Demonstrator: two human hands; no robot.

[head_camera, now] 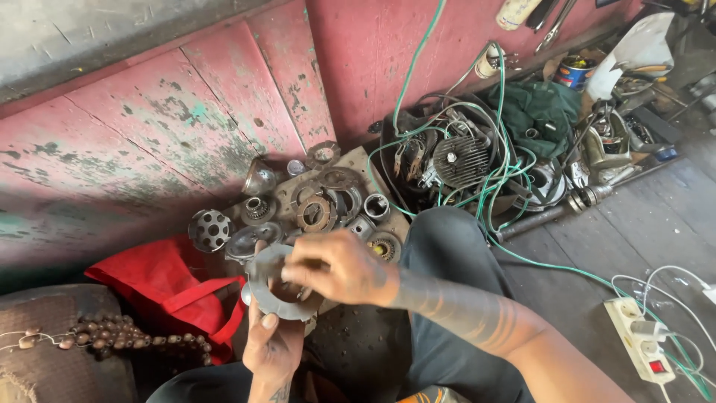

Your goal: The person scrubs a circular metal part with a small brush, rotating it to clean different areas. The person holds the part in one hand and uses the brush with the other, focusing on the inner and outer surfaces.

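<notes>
- 2 bare hands meet at the 6 o'clock area of the view, both on 1 flat grey metal ring (274, 287).
- Left hand (272, 347) grips the ring's lower edge from beneath, likely to steady it.
- Right hand (339, 267) curls over the ring's top, fingers pinching its inner rim.
- Ring looks dull, greasy, with a wide central hole.
- At 12 o'clock, loose clutch parts (317, 211) lie on a board; a red bag (168, 287) sits at 9 o'clock.
</notes>
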